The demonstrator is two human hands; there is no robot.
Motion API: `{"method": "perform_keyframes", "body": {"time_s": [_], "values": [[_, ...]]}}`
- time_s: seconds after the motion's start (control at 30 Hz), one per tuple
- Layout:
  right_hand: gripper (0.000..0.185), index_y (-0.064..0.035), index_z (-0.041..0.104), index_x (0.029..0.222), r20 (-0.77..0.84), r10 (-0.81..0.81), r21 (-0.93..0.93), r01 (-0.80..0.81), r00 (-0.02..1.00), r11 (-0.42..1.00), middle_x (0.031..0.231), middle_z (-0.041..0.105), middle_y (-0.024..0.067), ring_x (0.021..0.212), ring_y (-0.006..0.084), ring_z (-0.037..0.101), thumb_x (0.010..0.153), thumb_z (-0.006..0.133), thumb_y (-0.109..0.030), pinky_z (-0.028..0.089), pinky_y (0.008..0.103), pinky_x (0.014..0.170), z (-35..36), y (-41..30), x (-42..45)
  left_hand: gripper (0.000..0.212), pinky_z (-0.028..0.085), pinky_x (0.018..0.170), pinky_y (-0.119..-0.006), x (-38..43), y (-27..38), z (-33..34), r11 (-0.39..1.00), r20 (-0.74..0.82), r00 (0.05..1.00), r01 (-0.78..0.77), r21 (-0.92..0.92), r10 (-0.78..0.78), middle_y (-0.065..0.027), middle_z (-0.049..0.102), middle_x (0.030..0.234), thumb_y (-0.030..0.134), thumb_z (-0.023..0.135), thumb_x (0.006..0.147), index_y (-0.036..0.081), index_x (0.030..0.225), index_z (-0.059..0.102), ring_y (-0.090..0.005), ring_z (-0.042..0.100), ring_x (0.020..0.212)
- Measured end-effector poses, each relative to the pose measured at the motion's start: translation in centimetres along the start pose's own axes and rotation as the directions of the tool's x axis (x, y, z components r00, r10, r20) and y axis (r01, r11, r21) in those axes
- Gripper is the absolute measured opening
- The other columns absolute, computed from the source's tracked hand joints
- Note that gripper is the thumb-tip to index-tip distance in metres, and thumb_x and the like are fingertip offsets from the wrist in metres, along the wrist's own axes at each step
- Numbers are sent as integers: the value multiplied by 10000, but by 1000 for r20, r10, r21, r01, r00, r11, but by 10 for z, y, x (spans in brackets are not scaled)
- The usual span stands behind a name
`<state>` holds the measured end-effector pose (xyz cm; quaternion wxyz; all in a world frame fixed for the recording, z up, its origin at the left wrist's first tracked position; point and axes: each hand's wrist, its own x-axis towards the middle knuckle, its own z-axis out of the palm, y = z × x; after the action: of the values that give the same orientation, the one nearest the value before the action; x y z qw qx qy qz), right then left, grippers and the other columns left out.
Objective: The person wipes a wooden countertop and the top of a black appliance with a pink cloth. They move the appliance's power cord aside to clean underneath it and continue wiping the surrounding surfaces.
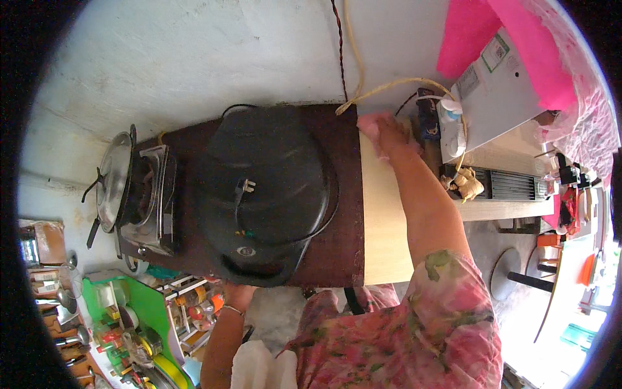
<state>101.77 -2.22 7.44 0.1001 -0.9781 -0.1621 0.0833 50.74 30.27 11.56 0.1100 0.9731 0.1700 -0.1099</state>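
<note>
My right hand is on a pink cloth at the back of a pale wooden tabletop, against the seam with a dark brown tabletop. Below the front edge of the brown top is my left hand, its fingers hidden under the edge. Just above that hand lies a large black electric griddle with its lid down. The griddle's cord is looped over the lid, and its plug rests on top.
To the left, a lidded pan sits on a gas stove. Behind my right hand are a dark blue box, a white power strip and a ginger root. A green shelf unit with bottles stands lower left.
</note>
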Motion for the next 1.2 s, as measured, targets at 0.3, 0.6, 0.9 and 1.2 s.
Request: {"method": "perform_keyframes", "body": {"time_s": [0.3,0.6,0.9,1.2], "values": [[557,-244,413,1360,8,110,-114,-109,994,988,1411,400,48,1207,326,456,834,587,-181,406,522,950,-2,-61,-74,801,374,1044,-434,-10,-30,33,996,38,998,-59,71,57,-178,495,1363,464,759,693,64,1333,492,-362,476,1231],[616,-201,368,1372,6,182,-119,-180,983,976,1425,376,78,1202,326,461,814,625,-157,404,527,955,0,-82,-172,834,393,1021,-442,-10,-21,19,986,-11,996,-83,142,85,-201,521,1321,494,759,665,25,1306,506,-370,495,1205],[636,-149,382,1387,21,113,-87,-111,993,990,1401,394,117,1208,346,454,812,645,-214,412,511,951,5,-82,-293,658,482,894,-482,-4,-31,27,965,65,994,-104,241,91,-193,651,1109,624,560,806,43,1095,665,-399,617,1008],[663,-107,365,1398,23,76,-130,-73,997,989,1412,377,166,1162,362,465,806,637,-228,409,532,911,23,-82,-397,649,515,813,-468,-3,-32,32,929,-75,969,-201,311,235,-177,664,1089,610,576,799,41,1098,661,-372,659,896]]}}
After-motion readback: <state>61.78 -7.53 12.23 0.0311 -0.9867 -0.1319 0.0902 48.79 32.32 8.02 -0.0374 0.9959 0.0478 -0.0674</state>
